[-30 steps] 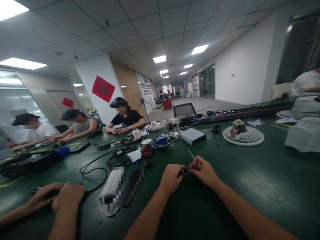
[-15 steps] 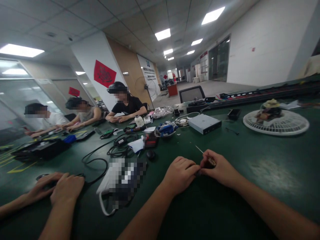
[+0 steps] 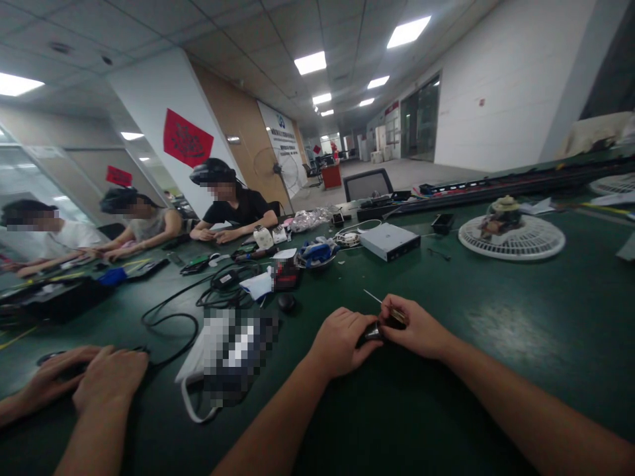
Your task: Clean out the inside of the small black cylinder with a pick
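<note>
My left hand is closed around a small, dark, shiny cylindrical part, low over the green table. My right hand grips a slim screwdriver with an amber handle. Its thin metal shaft points up and to the left, away from the part. The thumb and fingertips of that same hand meet the right end of the cylindrical part. Fingers hide most of the part, so its exact kind is unclear.
Beyond my hands lie a disc drive and a white fan guard with a motor. Left are a small black rounded object, black cables and a co-worker's hands. Other people sit along the far left side.
My hands have come slightly apart, exposing the dark cylindrical part between them. The screwdriver stays in my right hand. The whole view has shifted, with everything sitting farther left.
</note>
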A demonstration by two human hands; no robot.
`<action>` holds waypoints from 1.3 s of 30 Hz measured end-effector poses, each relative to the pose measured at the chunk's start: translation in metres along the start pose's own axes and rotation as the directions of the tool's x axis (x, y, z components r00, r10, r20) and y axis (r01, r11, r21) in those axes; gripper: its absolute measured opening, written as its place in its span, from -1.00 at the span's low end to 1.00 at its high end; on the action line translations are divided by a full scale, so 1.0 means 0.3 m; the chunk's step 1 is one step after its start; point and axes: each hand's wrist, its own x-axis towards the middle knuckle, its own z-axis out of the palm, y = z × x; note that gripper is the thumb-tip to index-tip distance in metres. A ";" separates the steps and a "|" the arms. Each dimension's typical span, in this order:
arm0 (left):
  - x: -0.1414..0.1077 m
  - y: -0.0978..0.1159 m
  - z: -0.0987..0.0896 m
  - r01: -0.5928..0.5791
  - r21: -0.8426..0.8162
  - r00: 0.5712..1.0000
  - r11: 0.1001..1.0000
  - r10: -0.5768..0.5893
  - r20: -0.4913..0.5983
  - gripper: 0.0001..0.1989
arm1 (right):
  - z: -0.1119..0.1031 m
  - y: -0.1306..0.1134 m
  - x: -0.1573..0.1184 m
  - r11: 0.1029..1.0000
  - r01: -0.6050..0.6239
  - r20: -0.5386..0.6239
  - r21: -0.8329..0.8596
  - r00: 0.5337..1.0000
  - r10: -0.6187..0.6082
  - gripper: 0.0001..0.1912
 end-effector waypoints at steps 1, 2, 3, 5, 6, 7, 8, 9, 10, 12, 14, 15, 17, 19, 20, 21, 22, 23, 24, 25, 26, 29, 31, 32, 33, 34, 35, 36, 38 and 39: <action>0.000 0.001 -0.002 0.004 -0.005 1.000 1.000 -0.004 0.006 -0.67 | -0.001 -0.004 -0.001 1.000 0.004 0.005 -0.013 1.000 -0.004 -0.80; 0.001 0.001 -0.003 0.003 -0.009 1.000 1.000 -0.003 0.012 -0.67 | -0.002 -0.006 -0.001 1.000 0.007 0.008 -0.023 1.000 -0.007 -0.80; 0.001 0.002 -0.005 -0.001 -0.014 1.000 1.000 0.001 0.020 -0.67 | -0.002 -0.006 -0.001 0.999 0.008 0.009 -0.031 1.000 -0.008 -0.80; 0.002 0.002 -0.009 -0.005 -0.016 0.999 1.000 0.006 0.039 -0.66 | -0.001 -0.004 -0.001 0.999 0.009 0.008 -0.044 1.000 -0.009 -0.78; 0.003 0.002 -0.011 -0.006 -0.015 0.999 1.000 0.007 0.049 -0.67 | 0.000 -0.002 -0.001 0.999 0.009 0.003 -0.051 1.000 -0.009 -0.78; 0.003 0.002 -0.012 -0.008 -0.015 0.998 1.000 0.008 0.054 -0.68 | 0.002 -0.001 -0.001 0.998 0.009 -0.005 -0.061 1.000 -0.010 -0.78; 0.003 0.001 -0.012 -0.009 -0.016 0.998 1.000 0.010 0.056 -0.69 | 0.004 -0.001 -0.002 0.997 0.010 -0.015 -0.073 1.000 -0.011 -0.78; 0.003 0.001 -0.012 -0.010 -0.019 0.999 1.000 0.011 0.050 -0.70 | 0.007 -0.001 -0.003 0.996 0.010 -0.025 -0.085 1.000 -0.012 -0.79; 0.004 0.001 -0.011 -0.009 -0.025 0.999 1.000 0.010 0.041 -0.71 | 0.009 -0.002 -0.005 0.995 0.011 -0.035 -0.096 0.999 -0.014 -0.80; 0.004 0.003 -0.009 0.008 -0.042 1.000 0.999 -0.008 0.014 -0.73 | 0.013 -0.006 -0.007 0.994 0.016 -0.051 -0.110 0.998 -0.021 -0.83; 0.005 0.005 -0.005 0.054 -0.054 0.998 0.997 -0.055 -0.013 -0.75 | 0.014 -0.008 -0.008 0.994 0.021 -0.059 -0.103 0.998 -0.027 -0.88; 0.005 0.006 -0.003 0.085 -0.054 0.996 0.995 -0.087 -0.022 -0.76 | 0.014 -0.008 -0.007 0.996 0.021 -0.062 -0.090 0.998 -0.027 -0.90; 0.006 0.004 0.002 0.158 -0.038 0.986 0.987 -0.159 -0.042 -0.77 | 0.012 -0.003 -0.003 0.999 0.017 -0.072 -0.047 0.997 -0.021 -0.84; 0.005 -0.003 0.008 0.240 -0.015 0.968 0.971 -0.240 -0.078 -0.74 | 0.006 0.009 0.004 1.000 0.006 -0.096 0.009 0.995 -0.005 -0.67; 0.004 -0.008 0.011 0.284 -0.007 0.954 0.959 -0.283 -0.102 -0.73 | 0.002 0.016 0.007 0.999 -0.001 -0.117 0.037 0.993 0.005 -0.58; 0.003 -0.014 0.014 0.328 0.000 0.937 0.945 -0.325 -0.125 -0.73 | -0.004 0.023 0.010 0.998 -0.008 -0.143 0.064 0.990 0.017 -0.50; 0.002 -0.021 0.016 0.366 0.005 0.921 0.931 -0.361 -0.145 -0.74 | -0.010 0.030 0.012 0.996 -0.015 -0.172 0.088 0.985 0.030 -0.43; 0.001 -0.027 0.018 0.397 0.009 0.907 0.918 -0.391 -0.160 -0.76 | -0.016 0.035 0.013 0.994 -0.022 -0.201 0.110 0.979 0.043 -0.38; -0.001 -0.032 0.019 0.421 0.012 0.895 0.907 -0.413 -0.171 -0.79 | -0.021 0.039 0.013 0.991 -0.027 -0.224 0.128 0.973 0.055 -0.36; -0.002 -0.037 0.020 0.438 0.014 0.886 0.899 -0.428 -0.179 -0.80 | -0.025 0.042 0.013 0.989 -0.032 -0.238 0.142 0.969 0.065 -0.38; -0.002 -0.040 0.020 0.448 0.013 0.880 0.894 -0.438 -0.185 -0.81 | -0.028 0.042 0.012 0.988 -0.037 -0.243 0.151 0.967 0.073 -0.43; -0.001 -0.042 0.020 0.451 0.006 0.878 0.892 -0.443 -0.183 -0.80 | -0.026 0.039 0.012 0.986 -0.053 -0.209 0.156 0.974 0.085 -0.60; 0.001 -0.038 0.019 0.432 0.001 0.889 0.902 -0.426 -0.167 -0.77 | -0.020 0.035 0.013 0.987 -0.064 -0.167 0.146 0.982 0.088 -0.67; 0.002 -0.035 0.018 0.419 -0.002 0.896 0.908 -0.414 -0.159 -0.76 | -0.018 0.032 0.013 0.988 -0.069 -0.149 0.138 0.985 0.089 -0.69; 0.002 -0.033 0.018 0.406 -0.004 0.903 0.914 -0.402 -0.155 -0.76 | -0.016 0.030 0.014 0.989 -0.074 -0.135 0.128 0.987 0.091 -0.71; 0.002 -0.031 0.017 0.396 -0.005 0.907 0.918 -0.392 -0.155 -0.75 | -0.015 0.027 0.013 0.990 -0.078 -0.123 0.118 0.988 0.093 -0.72; 0.003 -0.030 0.017 0.388 -0.005 0.909 0.922 -0.384 -0.160 -0.75 | -0.015 0.023 0.013 0.991 -0.081 -0.111 0.108 0.989 0.093 -0.73; 0.003 -0.029 0.017 0.384 -0.005 0.910 0.923 -0.379 -0.166 -0.75 | -0.016 0.020 0.012 0.992 -0.082 -0.099 0.101 0.991 0.092 -0.73; 0.002 -0.029 0.016 0.380 -0.005 0.912 0.925 -0.375 -0.168 -0.74 | -0.018 0.015 0.011 0.992 -0.079 -0.073 0.099 0.994 0.086 -0.74; 0.002 -0.029 0.016 0.374 -0.006 0.915 0.927 -0.370 -0.160 -0.74 | -0.019 0.014 0.011 0.992 -0.078 -0.066 0.104 0.994 0.085 -0.74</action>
